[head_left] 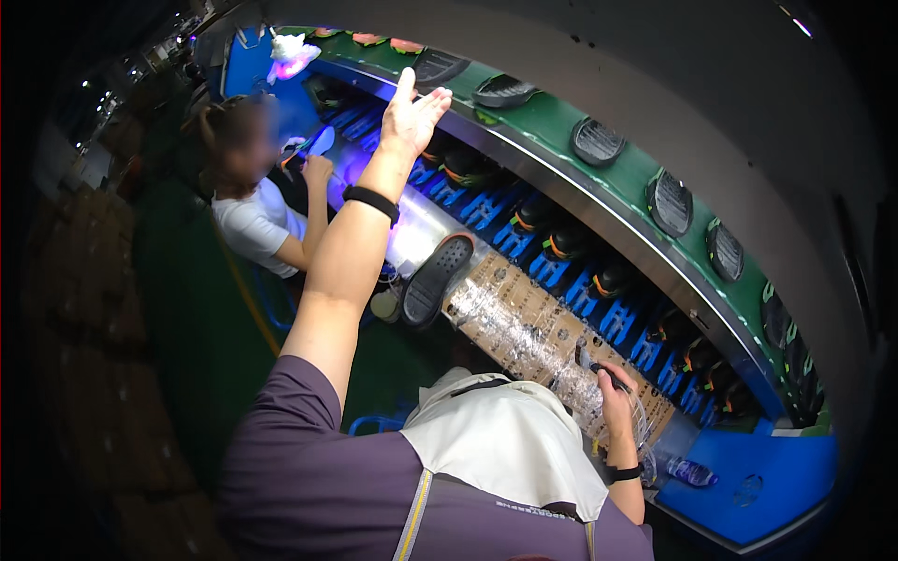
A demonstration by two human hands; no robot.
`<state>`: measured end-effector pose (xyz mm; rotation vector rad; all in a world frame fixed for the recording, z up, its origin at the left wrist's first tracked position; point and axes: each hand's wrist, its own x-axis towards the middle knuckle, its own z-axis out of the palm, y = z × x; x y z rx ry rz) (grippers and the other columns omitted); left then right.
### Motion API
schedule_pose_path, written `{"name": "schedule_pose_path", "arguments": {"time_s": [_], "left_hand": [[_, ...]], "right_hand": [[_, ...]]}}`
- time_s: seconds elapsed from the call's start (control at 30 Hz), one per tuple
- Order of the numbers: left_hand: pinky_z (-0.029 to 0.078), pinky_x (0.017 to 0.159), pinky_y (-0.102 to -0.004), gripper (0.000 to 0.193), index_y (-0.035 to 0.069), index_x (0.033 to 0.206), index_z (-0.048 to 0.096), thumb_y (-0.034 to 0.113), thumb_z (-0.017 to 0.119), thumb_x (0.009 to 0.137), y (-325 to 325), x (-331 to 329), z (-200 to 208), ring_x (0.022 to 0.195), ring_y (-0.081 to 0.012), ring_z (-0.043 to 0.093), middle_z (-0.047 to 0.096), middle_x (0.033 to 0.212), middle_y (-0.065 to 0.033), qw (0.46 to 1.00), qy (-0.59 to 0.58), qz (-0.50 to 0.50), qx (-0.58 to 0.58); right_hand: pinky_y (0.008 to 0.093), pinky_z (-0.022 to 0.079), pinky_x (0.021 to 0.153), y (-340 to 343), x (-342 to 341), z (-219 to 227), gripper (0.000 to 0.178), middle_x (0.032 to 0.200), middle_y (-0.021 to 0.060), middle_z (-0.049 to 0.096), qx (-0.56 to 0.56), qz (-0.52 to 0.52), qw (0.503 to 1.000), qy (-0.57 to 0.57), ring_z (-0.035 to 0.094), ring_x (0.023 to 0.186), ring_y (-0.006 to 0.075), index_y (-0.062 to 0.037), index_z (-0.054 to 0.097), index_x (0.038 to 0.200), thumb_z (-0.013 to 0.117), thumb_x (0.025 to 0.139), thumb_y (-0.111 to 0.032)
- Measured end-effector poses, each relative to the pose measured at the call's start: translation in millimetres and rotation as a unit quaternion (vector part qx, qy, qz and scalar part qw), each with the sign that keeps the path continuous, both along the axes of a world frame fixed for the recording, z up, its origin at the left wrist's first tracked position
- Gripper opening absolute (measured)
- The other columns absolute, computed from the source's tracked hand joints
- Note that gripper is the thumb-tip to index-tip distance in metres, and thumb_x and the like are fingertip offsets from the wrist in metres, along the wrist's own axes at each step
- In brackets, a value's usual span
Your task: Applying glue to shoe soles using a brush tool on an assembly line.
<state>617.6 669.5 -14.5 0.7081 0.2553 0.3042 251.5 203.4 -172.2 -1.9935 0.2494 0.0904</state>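
Observation:
My left hand [414, 122] is stretched far forward over the edge of the green conveyor belt [543, 117], fingers spread and nothing in them. Just beyond its fingertips lies a dark shoe sole [440, 68]. Low on the right, my right hand [617, 400] is closed around a small dark tool with a bent tip [599, 365], whose kind I cannot make out. It is held above the bench covered in cardboard and clear plastic film [524, 318]. A black shoe bottom with small holes at one end [438, 279] rests across the bench's far-left end.
Several dark soles, such as this one [670, 203], lie along the belt. Under it, blue racks [580, 292] hold dark shoes with orange and green trim. A co-worker in white [262, 220] sits at the left. A plastic bottle [692, 470] lies near the blue panel [758, 486].

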Motion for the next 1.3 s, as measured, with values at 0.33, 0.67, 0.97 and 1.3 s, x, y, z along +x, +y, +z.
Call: {"name": "schedule_pose_path", "arguments": {"time_s": [0.33, 0.67, 0.97, 1.3], "left_hand": [[0.063, 0.077, -0.0383, 0.033, -0.001, 0.111, 0.077, 0.028, 0.065, 0.101, 80.2, 141.1, -78.8, 0.086, -0.0264, 0.079, 0.079, 0.106, -0.0212, 0.768, 0.071, 0.151, 0.618], [0.062, 0.078, -0.039, 0.035, -0.001, 0.112, 0.077, 0.03, 0.065, 0.101, 182.2, 279.2, -60.2, 0.088, -0.0274, 0.079, 0.078, 0.106, -0.0221, 0.469, 0.215, 0.05, 0.855], [0.062, 0.079, -0.0396, 0.037, -0.001, 0.112, 0.077, 0.033, 0.064, 0.101, 192.3, 297.0, -59.1, 0.089, -0.0282, 0.079, 0.078, 0.107, -0.0229, 0.447, 0.203, 0.02, 0.871], [0.062, 0.081, -0.0404, 0.04, -0.001, 0.112, 0.078, 0.035, 0.064, 0.101, 108.4, 253.7, -30.2, 0.09, -0.0291, 0.079, 0.078, 0.107, -0.0237, 0.464, 0.043, -0.014, 0.885]], "right_hand": [[0.0293, 0.05, 0.075, 14.9, 28.2, -17.1, 0.022, 0.089, 0.0027, 0.071, 0.014, -0.116, 0.993, 0.007, 0.062, 0.081, 0.0124, -0.0009, 0.078, 0.113, 0.072, 0.096, -0.014], [0.0285, 0.05, 0.079, 35.4, 56.4, -4.8, 0.02, 0.091, 0.0028, 0.071, 0.02, -0.197, 0.979, 0.053, 0.063, 0.085, 0.0129, 0.0012, 0.078, 0.11, 0.072, 0.095, -0.011], [0.0276, 0.05, 0.075, 36.4, 47.8, -20.3, 0.021, 0.089, 0.0022, 0.071, -0.013, -0.198, 0.978, 0.069, 0.062, 0.082, 0.0115, 0.0009, 0.078, 0.113, 0.072, 0.096, -0.01], [0.029, 0.05, 0.082, 28.5, 52.0, -0.9, 0.026, 0.1, 0.0044, 0.073, -0.098, -0.077, 0.992, 0.014, 0.062, 0.089, 0.0131, 0.0009, 0.076, 0.119, 0.071, 0.098, -0.014]]}}
